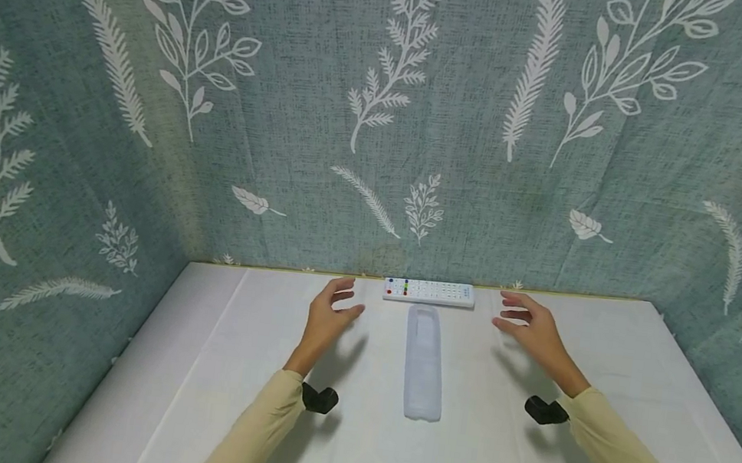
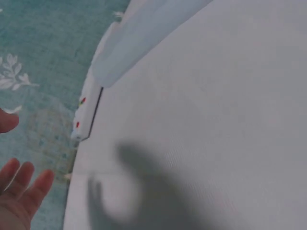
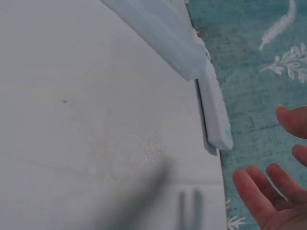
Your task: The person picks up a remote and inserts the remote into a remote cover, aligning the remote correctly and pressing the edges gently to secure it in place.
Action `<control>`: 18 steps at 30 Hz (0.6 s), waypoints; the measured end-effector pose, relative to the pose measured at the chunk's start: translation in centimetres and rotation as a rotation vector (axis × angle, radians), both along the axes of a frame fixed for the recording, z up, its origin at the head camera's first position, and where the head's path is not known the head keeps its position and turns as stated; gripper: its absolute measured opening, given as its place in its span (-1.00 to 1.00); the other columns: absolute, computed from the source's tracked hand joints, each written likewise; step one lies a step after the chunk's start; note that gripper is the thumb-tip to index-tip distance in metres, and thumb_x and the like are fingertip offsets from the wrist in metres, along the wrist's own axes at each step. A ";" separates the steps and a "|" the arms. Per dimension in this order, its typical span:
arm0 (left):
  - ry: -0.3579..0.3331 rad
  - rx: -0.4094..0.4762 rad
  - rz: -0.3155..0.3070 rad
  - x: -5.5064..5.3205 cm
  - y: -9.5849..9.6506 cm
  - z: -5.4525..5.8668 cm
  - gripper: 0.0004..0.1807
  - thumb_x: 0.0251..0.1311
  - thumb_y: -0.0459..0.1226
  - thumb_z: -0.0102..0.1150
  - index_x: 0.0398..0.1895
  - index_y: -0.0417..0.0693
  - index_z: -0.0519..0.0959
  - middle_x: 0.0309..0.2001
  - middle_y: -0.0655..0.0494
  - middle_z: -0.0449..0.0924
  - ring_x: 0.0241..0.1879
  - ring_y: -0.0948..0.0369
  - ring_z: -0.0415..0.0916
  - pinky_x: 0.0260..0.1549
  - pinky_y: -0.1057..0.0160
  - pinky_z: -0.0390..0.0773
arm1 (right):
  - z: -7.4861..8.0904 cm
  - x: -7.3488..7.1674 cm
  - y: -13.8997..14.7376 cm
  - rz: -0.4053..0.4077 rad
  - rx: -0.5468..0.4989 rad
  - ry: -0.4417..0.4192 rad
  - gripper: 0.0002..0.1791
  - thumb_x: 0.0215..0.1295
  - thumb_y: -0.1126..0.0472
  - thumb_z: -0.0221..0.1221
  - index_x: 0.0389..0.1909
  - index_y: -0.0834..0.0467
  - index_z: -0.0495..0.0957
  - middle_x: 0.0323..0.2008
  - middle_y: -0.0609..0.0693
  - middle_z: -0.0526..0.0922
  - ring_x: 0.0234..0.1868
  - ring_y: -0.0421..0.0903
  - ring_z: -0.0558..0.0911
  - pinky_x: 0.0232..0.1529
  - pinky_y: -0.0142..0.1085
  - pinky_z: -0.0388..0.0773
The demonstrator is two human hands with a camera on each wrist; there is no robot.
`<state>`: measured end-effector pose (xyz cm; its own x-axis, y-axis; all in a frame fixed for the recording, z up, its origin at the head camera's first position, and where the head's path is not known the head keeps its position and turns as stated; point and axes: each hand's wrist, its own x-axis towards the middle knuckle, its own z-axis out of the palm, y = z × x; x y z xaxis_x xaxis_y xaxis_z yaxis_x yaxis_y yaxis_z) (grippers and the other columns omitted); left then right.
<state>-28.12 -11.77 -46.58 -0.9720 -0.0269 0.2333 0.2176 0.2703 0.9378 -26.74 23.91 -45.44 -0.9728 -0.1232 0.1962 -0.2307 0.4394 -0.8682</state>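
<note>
A white remote control (image 1: 429, 292) with small coloured buttons lies crosswise at the table's back edge. Just in front of it, a translucent remote cover (image 1: 424, 362) stretches lengthwise toward the person. My left hand (image 1: 327, 319) hovers left of both, fingers apart from the thumb and holding nothing. On the other side, my right hand (image 1: 532, 332) is held up the same way, its fingers loosely bent around air. Both wrist views show the cover (image 2: 139, 38) overlapping part of the remote (image 3: 213, 108), with the fingers well away from them.
A white cloth covers the table (image 1: 357, 461). Green leaf-patterned fabric (image 1: 304, 100) rises behind it and along both sides. A black wrist device (image 1: 320, 399) sits at the left sleeve, and another black device (image 1: 545, 410) at the right.
</note>
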 end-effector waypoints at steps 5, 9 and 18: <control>-0.065 0.009 0.059 -1.8 0.8 -1.2 -0.47 0.06 -0.43 0.30 0.15 -0.20 0.45 0.15 -0.20 0.42 0.12 -0.04 0.42 -0.04 0.00 0.54 | -0.7 -1.7 -0.4 -0.023 -0.022 -0.034 -0.38 0.23 0.26 0.25 0.30 0.29 0.30 0.13 0.37 0.41 0.05 0.23 0.52 0.00 -0.03 0.54; -0.103 0.006 0.077 -2.9 1.4 -1.7 -0.47 0.06 -0.44 0.28 0.17 -0.24 0.44 0.15 -0.18 0.43 0.11 -0.06 0.42 -0.04 0.01 0.54 | -1.3 -3.0 -0.8 -0.044 -0.049 -0.094 -0.37 0.24 0.27 0.24 0.31 0.31 0.28 0.16 0.37 0.39 0.08 0.24 0.49 -0.01 0.00 0.54; -0.114 0.003 0.018 -5.4 2.9 -2.3 -0.49 0.11 -0.43 0.25 0.18 -0.21 0.44 0.14 -0.14 0.43 0.12 -0.04 0.41 -0.03 0.05 0.54 | -2.7 -5.5 -1.7 -0.048 -0.132 -0.191 -0.35 0.24 0.32 0.22 0.33 0.29 0.25 0.20 0.33 0.32 0.12 0.22 0.44 -0.08 -0.07 0.60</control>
